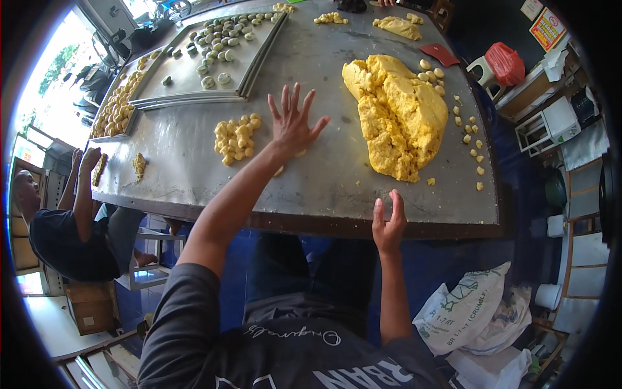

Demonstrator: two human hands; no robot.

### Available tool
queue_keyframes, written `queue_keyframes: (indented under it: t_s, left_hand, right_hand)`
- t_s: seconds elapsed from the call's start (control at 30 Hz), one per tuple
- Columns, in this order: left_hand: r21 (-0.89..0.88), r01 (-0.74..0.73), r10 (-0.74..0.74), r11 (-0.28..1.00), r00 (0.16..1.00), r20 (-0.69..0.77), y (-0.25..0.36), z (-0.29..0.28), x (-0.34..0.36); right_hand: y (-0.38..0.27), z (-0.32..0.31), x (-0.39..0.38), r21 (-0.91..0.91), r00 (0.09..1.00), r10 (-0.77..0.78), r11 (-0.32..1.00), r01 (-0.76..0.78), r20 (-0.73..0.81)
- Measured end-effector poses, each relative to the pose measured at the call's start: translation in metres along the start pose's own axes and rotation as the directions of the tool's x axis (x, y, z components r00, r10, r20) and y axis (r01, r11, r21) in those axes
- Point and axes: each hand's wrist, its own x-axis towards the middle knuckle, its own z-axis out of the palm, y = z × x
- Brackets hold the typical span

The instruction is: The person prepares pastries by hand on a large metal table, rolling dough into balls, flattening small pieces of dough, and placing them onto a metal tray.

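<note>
My left hand [295, 124] is spread flat, palm down, over the metal table [304, 194], with nothing visible in its fingers. Just left of it lies a cluster of small pale-yellow dough balls [236, 138]. Bits of dough [278, 171] show beside my left wrist, partly covered by it. At the table's front edge, my right hand [389, 223] points upward, fingers stretched and thumb apart, holding nothing. Beyond it rests a big cracked mound of yellow dough [405, 117]. Loose dough balls [476, 144] trail down the table's right side.
Stacked trays [184, 97] of greenish balls fill the far left, beside a tray of yellow balls [118, 110]. A red scraper-like piece [439, 54] lies behind the mound. A co-worker [71, 227] sits at the left end. White sacks [463, 311] stand at lower right.
</note>
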Motion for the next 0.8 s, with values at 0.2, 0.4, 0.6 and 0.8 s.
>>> queue_keyframes:
  t_s: [0.2, 0.4, 0.6, 0.8]
  left_hand:
    - [0.024, -0.17, 0.168, 0.985, 0.984, 0.067, -0.001, -0.01, 0.022]
    - [0.014, -0.15, 0.149, 0.989, 0.988, 0.034, 0.002, 0.0, -0.002]
    - [-0.12, -0.041, 0.04, 0.992, 0.999, -0.013, 0.009, -0.028, 0.031]
    - [0.069, -0.096, 0.092, 0.993, 0.994, 0.06, -0.014, -0.014, 0.02]
  right_hand:
    - [0.007, 0.003, 0.004, -0.02, 0.998, -0.037, 0.999, 0.037, -0.041]
    - [0.007, 0.001, 0.002, -0.003, 0.999, -0.029, 1.0, 0.029, -0.036]
    - [0.011, -0.001, 0.009, -0.069, 0.996, -0.066, 0.996, 0.061, -0.068]
    - [0.008, 0.003, 0.006, -0.082, 0.991, -0.098, 0.992, 0.091, -0.089]
